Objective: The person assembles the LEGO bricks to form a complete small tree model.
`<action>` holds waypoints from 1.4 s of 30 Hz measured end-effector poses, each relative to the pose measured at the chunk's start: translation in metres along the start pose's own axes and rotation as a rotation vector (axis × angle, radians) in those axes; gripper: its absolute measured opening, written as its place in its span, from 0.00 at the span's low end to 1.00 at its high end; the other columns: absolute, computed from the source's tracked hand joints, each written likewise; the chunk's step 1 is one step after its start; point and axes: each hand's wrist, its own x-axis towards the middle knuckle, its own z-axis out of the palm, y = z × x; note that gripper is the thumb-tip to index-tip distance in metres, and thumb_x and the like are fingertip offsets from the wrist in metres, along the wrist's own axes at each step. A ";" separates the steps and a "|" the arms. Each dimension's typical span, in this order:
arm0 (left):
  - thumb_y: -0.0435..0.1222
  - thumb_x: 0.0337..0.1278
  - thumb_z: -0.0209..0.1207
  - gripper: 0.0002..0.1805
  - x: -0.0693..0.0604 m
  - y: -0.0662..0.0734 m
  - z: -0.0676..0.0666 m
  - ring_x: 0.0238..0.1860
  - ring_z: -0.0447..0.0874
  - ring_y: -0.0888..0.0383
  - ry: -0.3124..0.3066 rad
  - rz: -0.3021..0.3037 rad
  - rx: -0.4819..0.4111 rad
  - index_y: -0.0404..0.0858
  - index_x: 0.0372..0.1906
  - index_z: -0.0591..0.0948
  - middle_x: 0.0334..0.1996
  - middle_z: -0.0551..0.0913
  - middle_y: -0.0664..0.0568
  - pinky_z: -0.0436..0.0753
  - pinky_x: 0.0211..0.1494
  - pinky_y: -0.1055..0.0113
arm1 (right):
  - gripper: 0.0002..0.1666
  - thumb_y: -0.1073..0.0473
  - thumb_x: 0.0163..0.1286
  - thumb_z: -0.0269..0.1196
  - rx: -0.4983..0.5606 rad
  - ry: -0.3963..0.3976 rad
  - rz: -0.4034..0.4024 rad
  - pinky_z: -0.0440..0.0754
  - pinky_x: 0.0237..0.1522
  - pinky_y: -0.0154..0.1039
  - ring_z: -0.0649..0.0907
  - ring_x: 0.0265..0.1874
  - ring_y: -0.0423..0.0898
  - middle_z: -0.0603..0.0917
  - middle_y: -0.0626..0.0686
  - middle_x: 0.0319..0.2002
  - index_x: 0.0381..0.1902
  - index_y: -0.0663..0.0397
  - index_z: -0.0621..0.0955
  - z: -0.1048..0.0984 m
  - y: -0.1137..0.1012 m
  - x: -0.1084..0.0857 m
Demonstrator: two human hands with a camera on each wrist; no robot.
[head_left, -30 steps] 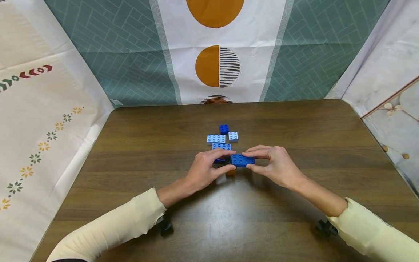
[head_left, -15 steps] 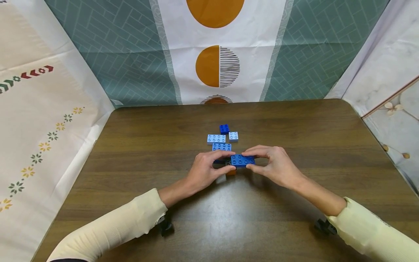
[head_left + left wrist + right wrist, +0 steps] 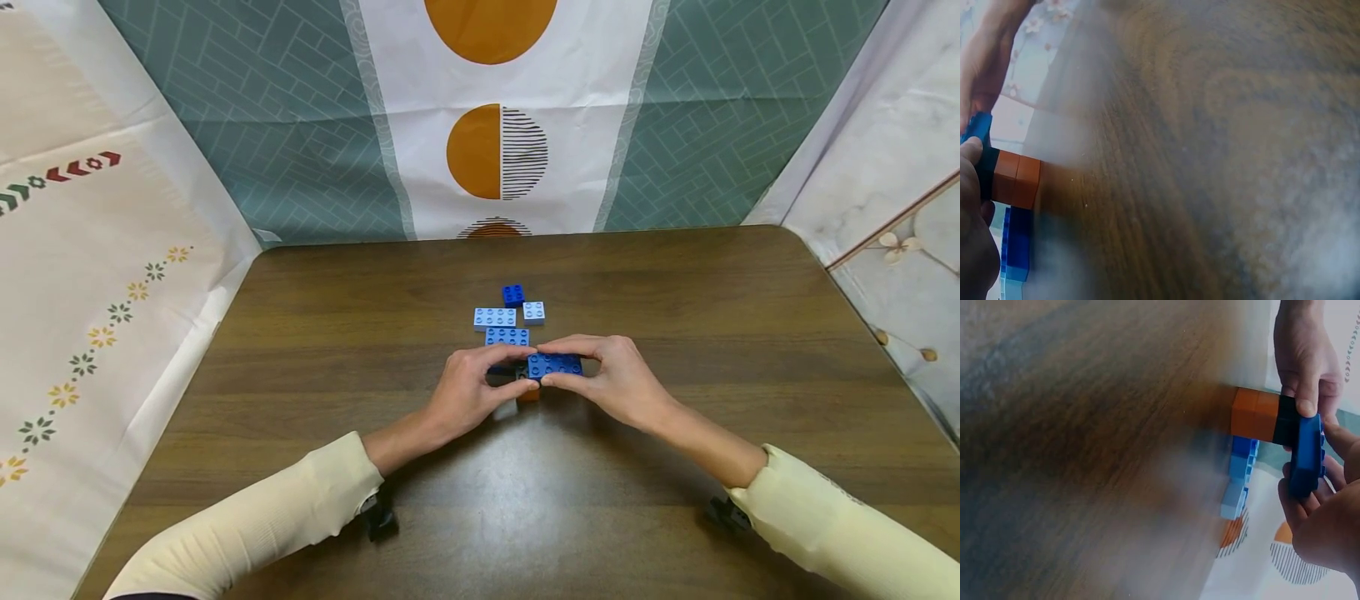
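In the middle of the table a small stack has two orange bricks (image 3: 1255, 412) at the bottom and a dark brick (image 3: 1284, 419) above them. A blue 2x4 toy brick (image 3: 555, 367) lies across the top, jutting out to the right. From the left, my left hand (image 3: 474, 385) pinches the upper stack near the dark brick and the blue brick's left end. My right hand (image 3: 622, 382) holds the blue brick between thumb and fingers at its front and back sides. Whether its studs are fully pressed together with the dark brick is hard to tell.
Behind the hands lie a medium blue brick (image 3: 507, 336), a light blue long brick (image 3: 495, 317), a pale small brick (image 3: 533, 312) and a dark blue small brick (image 3: 513, 295). Another dark blue brick (image 3: 1019, 244) is partly hidden by my left hand. Patterned cloths surround the wooden table (image 3: 675, 283).
My right hand has slid left along the blue brick, its fingertips now closer to my left hand. The left hand and the other bricks stay put.
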 end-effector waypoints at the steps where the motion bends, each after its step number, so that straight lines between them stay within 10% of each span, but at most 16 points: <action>1: 0.41 0.63 0.76 0.22 0.000 0.000 0.000 0.57 0.88 0.58 0.003 0.002 0.006 0.40 0.59 0.87 0.54 0.90 0.52 0.86 0.58 0.63 | 0.21 0.61 0.66 0.77 -0.002 0.003 -0.005 0.87 0.56 0.54 0.89 0.53 0.48 0.90 0.51 0.54 0.57 0.54 0.90 0.001 0.000 0.001; 13: 0.40 0.73 0.67 0.16 0.004 -0.012 -0.018 0.54 0.89 0.57 0.001 -0.027 0.040 0.38 0.59 0.86 0.53 0.90 0.52 0.87 0.57 0.59 | 0.17 0.59 0.66 0.78 -0.062 -0.012 -0.027 0.89 0.51 0.53 0.91 0.48 0.48 0.92 0.51 0.48 0.52 0.55 0.92 -0.001 -0.001 0.006; 26: 0.44 0.64 0.75 0.32 -0.012 -0.040 -0.032 0.60 0.85 0.53 -0.024 -0.302 0.083 0.37 0.69 0.80 0.61 0.86 0.48 0.83 0.65 0.57 | 0.17 0.58 0.66 0.78 -0.092 -0.033 0.007 0.80 0.38 0.43 0.89 0.46 0.44 0.92 0.49 0.48 0.52 0.52 0.92 -0.002 -0.004 0.007; 42: 0.43 0.63 0.76 0.26 -0.016 -0.039 -0.022 0.61 0.85 0.50 -0.028 -0.274 0.204 0.42 0.63 0.86 0.57 0.89 0.51 0.80 0.67 0.48 | 0.18 0.57 0.66 0.78 -0.090 -0.038 0.011 0.79 0.36 0.41 0.88 0.45 0.44 0.92 0.50 0.49 0.53 0.52 0.92 -0.002 -0.004 0.007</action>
